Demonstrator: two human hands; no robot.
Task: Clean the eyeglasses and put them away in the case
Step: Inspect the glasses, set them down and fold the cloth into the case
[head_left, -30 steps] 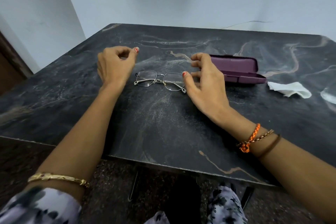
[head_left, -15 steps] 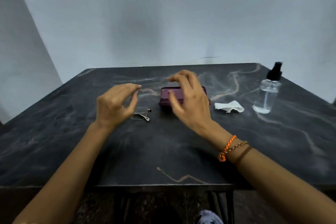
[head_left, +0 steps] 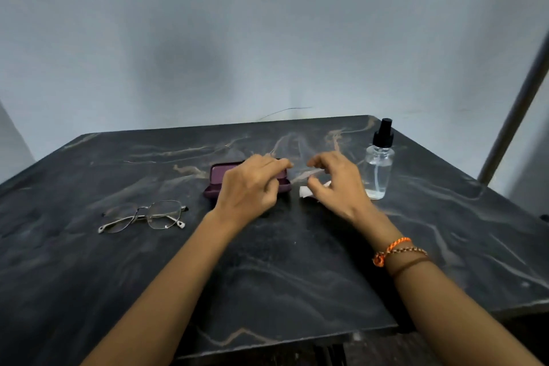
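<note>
Thin metal-framed eyeglasses (head_left: 142,215) lie on the dark marble table (head_left: 297,270), left of centre, with nothing touching them. The purple case (head_left: 216,180) lies open behind them to the right. My left hand (head_left: 252,184) hovers over the case with loosely curled fingers, holds nothing and hides most of the case. My right hand (head_left: 335,181) arches over a white cloth (head_left: 305,192), thumb close to it; I see no grip on the cloth. Most of the cloth is hidden under that hand.
A clear spray bottle (head_left: 378,166) with a black pump top stands just right of my right hand. A grey pole (head_left: 517,104) leans at the far right by the table's corner. A pale wall rises right behind the table.
Both hands moved right, away from the eyeglasses. The left hand went from above the glasses to above the case; the right went from the case to the cloth. The view shifted too.
</note>
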